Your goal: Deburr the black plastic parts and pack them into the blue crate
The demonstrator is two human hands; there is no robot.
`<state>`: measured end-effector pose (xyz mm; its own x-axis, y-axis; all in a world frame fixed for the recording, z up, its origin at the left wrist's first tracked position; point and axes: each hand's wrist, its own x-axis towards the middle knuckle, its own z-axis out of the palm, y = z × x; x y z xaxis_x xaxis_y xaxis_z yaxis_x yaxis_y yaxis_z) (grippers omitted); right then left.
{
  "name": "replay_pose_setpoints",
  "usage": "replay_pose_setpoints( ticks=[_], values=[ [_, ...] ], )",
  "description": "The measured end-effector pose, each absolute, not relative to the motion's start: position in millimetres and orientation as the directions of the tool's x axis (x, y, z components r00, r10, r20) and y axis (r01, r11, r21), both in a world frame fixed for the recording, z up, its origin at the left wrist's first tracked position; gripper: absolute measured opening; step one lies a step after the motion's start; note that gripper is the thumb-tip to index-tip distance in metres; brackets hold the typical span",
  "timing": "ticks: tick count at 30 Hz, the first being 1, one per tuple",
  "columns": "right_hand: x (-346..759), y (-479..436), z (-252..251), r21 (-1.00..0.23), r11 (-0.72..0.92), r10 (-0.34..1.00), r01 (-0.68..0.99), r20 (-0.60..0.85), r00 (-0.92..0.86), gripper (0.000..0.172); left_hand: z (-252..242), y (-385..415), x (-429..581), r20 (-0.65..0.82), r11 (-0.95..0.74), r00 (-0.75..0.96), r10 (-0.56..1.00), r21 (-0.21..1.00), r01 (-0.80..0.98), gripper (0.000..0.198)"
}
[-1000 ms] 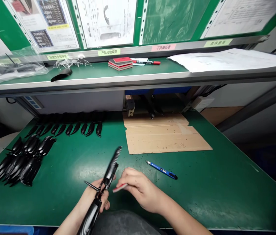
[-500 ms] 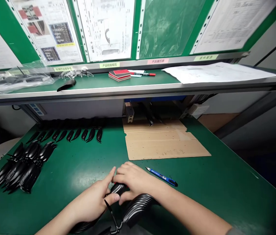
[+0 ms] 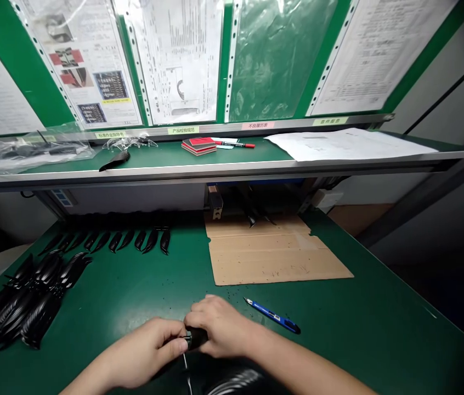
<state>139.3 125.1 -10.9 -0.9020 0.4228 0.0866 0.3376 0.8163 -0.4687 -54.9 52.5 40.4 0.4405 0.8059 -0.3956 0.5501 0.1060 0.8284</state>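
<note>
A glossy black ribbed plastic part (image 3: pixel 232 381) lies low in front of me at the table's near edge, most of it out of frame. My left hand (image 3: pixel 150 351) pinches its upper end (image 3: pixel 194 337) with closed fingers. My right hand (image 3: pixel 219 329) is curled over the same end, touching the left hand. The thin red-and-white piece seen earlier in my right hand is hidden.
A heap of similar black parts (image 3: pixel 26 307) lies at the left, with a row of smaller ones (image 3: pixel 133 240) behind. A cardboard sheet (image 3: pixel 273 255) covers the mat's middle, a blue knife (image 3: pixel 273 316) lies right of my hands. The upper shelf (image 3: pixel 215 164) holds papers, red pads and a marker.
The part stood upright in my left hand a second ago; now it is lowered toward me and both hands close on its end. My view has tilted upward.
</note>
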Motion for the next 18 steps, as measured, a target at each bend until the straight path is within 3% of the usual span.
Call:
replay_pose_setpoints(
  ticks=[3,5,8,11,14,18],
  values=[
    [142,137,10,-0.333,0.922,0.211,0.199,0.002,-0.977,0.009,52,62,-58,-0.373,-0.150,0.519,0.769,0.684,0.714,0.024],
    [147,148,17,-0.387,0.902,0.186,0.192,-0.054,-0.981,0.014,55,68,-60,-0.377,-0.225,0.577,0.725,0.662,0.715,0.021],
    [161,171,16,-0.586,0.670,0.538,0.457,-0.042,-0.842,0.018,50,73,-73,-0.354,-0.148,0.528,0.772,0.708,0.691,0.026],
    [177,183,5,-0.661,0.394,0.840,0.639,-0.022,-0.541,0.029,27,70,-89,-0.309,0.126,0.209,0.928,0.787,0.604,0.035],
    [175,168,-13,-0.686,0.282,0.907,0.671,-0.036,-0.419,0.038,-7,59,-90,-0.267,0.294,-0.123,0.956,0.875,0.385,0.036],
    [148,126,-31,-0.657,0.345,0.862,0.671,-0.060,-0.503,0.046,-41,43,-62,-0.337,0.337,-0.110,0.935,0.941,-0.020,0.034]
  ],
)
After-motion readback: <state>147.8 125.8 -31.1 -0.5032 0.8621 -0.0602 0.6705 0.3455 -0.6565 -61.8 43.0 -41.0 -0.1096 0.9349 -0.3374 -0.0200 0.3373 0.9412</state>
